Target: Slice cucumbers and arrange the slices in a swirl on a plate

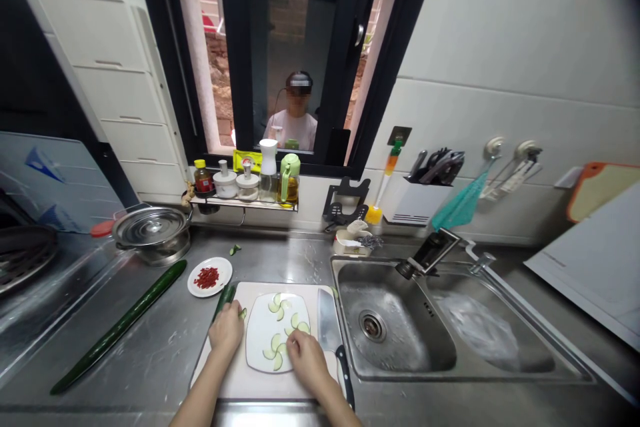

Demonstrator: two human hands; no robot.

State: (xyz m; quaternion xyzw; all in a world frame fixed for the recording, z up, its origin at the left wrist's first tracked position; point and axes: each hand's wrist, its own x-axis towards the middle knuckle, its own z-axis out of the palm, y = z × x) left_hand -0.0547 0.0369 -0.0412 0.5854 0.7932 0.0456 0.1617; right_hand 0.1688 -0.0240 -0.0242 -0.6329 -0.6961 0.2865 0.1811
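Observation:
A white plate (253,350) lies on a pale cutting board (240,383) and carries thin, pale green cucumber slices (274,347) in pinwheel clusters. Left of the plate, my left hand (227,330) has curled fingers closed on small cucumber slices (243,313) that show at the fingertips. A cut cucumber piece (224,300) lies just beyond this hand. Over the plate's right edge, my right hand (305,355) has its fingers pinched together close to the slices; whatever they hold is hidden. A kitchen knife (327,320) with a black handle rests along the board's right side.
A long whole cucumber (120,327) lies on the counter at left, near a small plate (223,268) of red pieces and a lidded steel pot (155,230). The double sink (400,367) adjoins the board on the right. A condiment shelf (240,203) hangs under the window.

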